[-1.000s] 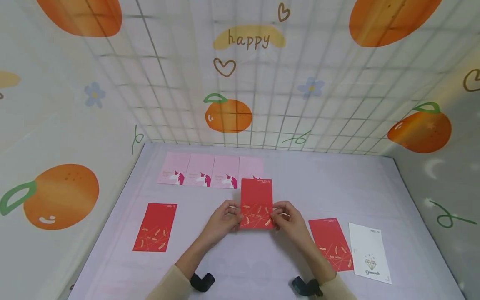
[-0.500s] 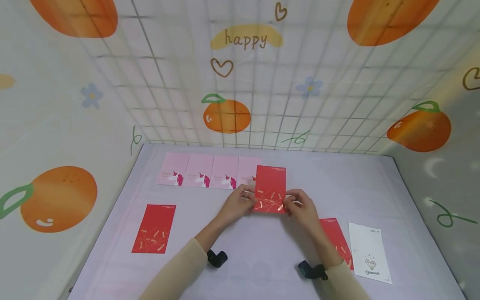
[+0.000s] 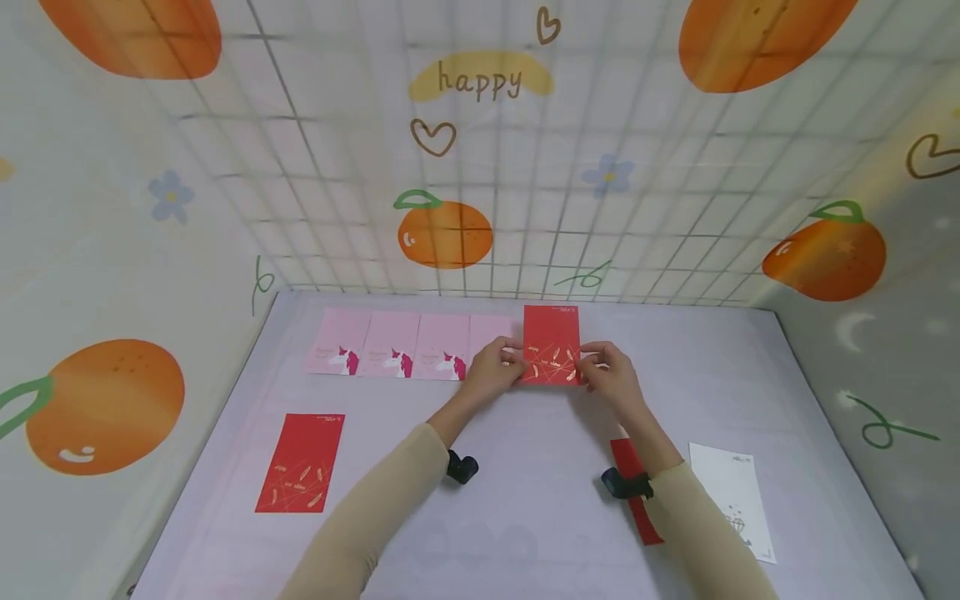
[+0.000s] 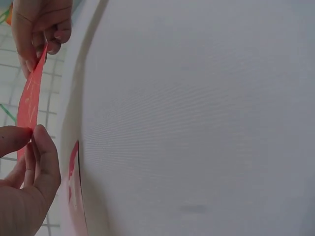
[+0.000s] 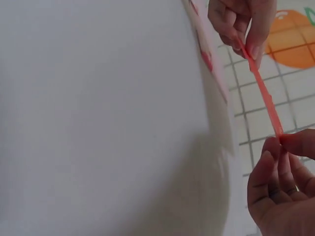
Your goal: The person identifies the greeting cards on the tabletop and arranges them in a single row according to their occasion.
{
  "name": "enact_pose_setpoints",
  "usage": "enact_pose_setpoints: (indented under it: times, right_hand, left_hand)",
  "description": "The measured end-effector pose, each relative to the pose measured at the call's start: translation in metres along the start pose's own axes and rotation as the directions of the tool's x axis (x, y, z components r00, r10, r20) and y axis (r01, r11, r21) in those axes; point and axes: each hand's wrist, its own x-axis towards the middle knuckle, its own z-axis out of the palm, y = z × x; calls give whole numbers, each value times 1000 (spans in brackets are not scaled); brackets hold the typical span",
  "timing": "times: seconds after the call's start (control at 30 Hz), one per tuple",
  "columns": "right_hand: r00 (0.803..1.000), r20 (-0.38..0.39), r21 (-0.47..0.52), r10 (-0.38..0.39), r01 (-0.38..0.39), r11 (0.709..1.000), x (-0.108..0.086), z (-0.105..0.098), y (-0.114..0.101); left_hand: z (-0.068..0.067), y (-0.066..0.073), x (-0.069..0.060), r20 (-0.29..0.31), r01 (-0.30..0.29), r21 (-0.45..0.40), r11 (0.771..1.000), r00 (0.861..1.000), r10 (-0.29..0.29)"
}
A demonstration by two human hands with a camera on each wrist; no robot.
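Note:
A red envelope with gold marks (image 3: 551, 343) is held at its two side edges near the back of the table, just right of the pink row. My left hand (image 3: 492, 367) pinches its left edge and my right hand (image 3: 612, 379) pinches its right edge. In the left wrist view the red envelope (image 4: 30, 101) is seen nearly edge-on, between thumb and fingers of both hands, above the table surface. The right wrist view shows the same envelope (image 5: 266, 96) as a thin strip, my right hand (image 5: 285, 187) at its lower end.
Pink unicorn envelopes (image 3: 390, 343) lie in a row at the back left; my left hand partly covers the last. A red envelope (image 3: 302, 463) lies at the left. Under my right arm are another red envelope (image 3: 633, 479) and a white one (image 3: 731, 483).
Both hands have carried the red envelope away from me and to the right, from in front of the pink row to beside its right end. My right forearm now covers more of the envelopes below.

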Motion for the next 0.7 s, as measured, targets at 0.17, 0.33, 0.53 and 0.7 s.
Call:
enact_pose_setpoints:
  times: [0.17,0.33,0.53,0.7]
  right_hand:
    - [999,-4,-37,32,-33,999,15,-1,5]
    - [997,1,-99,79,-78,992,24,1,8]
    - [994,1,-136,106,-105,985,28,4,10]
    - [992,12,-146,129,-126,981,31,5,14]
  left_hand:
    - [5,-3,13,-14,-29,33,999,999,30]
    - [10,-9,21,-34,-7,80,997,999,10]
    - [12,-13,24,-30,21,105,994,999,-18]
    - [14,-14,23,-26,30,150,988,999,-26]
